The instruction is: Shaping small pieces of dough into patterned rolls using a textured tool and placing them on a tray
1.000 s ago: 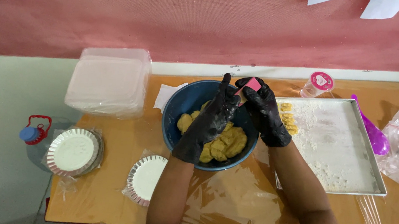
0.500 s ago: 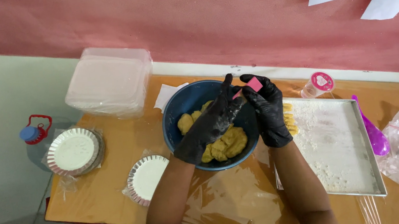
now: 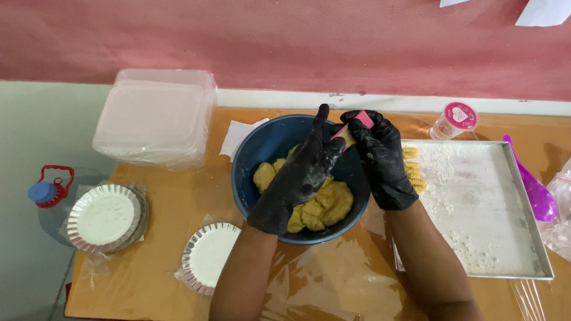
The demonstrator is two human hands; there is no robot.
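Both hands worked above the blue bowl (image 3: 256, 158), each in a black glove. The left hand (image 3: 302, 176) lay stretched over the bowl with its fingers extended and loosely together, dusted with flour; whether a bit of dough sat under its palm could not be told. The right hand (image 3: 384, 156) was closed around a small pink mould (image 3: 359, 119), pinched at the fingertips right beside the left hand's fingertips.

Judging by the pose, the step was pressing dough into or out of the mould. Doing it well would call for keeping the mould steady over the bowl so crumbs fell back in, for firm and even pressure, and for floured gloves so nothing stuck.

The yellow dough (image 3: 325, 207) sat in the bottom of the bowl in rough, torn lumps — soft-looking, matte, with a few pieces up the left wall. A short row of shaped yellow pieces (image 3: 412, 167) lay at the left edge of the floured metal tray (image 3: 517, 177), just right of the bowl.

Two foil pie tins (image 3: 103, 218) rested to the left on the plastic-covered table (image 3: 163, 282) — apart from the bowl. A purple spoon (image 3: 534, 189) lay beyond the tray.
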